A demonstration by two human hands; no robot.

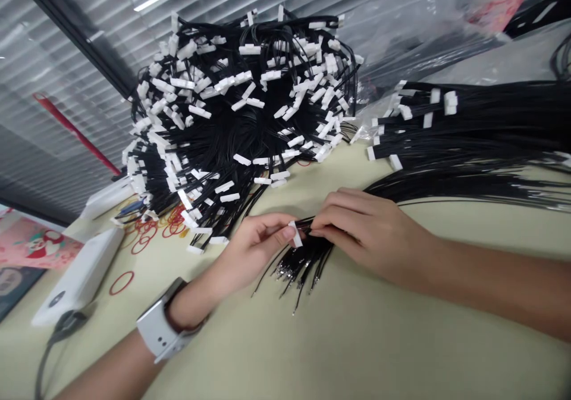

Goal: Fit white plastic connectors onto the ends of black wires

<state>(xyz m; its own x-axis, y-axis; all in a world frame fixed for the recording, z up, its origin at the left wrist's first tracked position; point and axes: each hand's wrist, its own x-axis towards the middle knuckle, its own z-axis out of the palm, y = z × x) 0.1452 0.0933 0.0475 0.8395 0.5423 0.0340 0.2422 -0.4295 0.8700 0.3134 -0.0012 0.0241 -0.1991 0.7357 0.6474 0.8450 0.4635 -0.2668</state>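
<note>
My left hand pinches a small white connector housing between thumb and fingers. Right beside it, my right hand has its fingertips closed on thin black wires that run to the connector. Whether the wire ends sit fully inside the housing, I cannot tell. Beneath both hands lies a bunch of loose black wires, their shiny metal crimped ends fanned toward me. These wires appear to continue under my right hand to a long bundle on the right.
A big heap of black cables with white connectors fills the back. More connector-ended cables lie at right, near clear plastic bags. Rubber bands and a white power strip with a plugged-in cord are at left.
</note>
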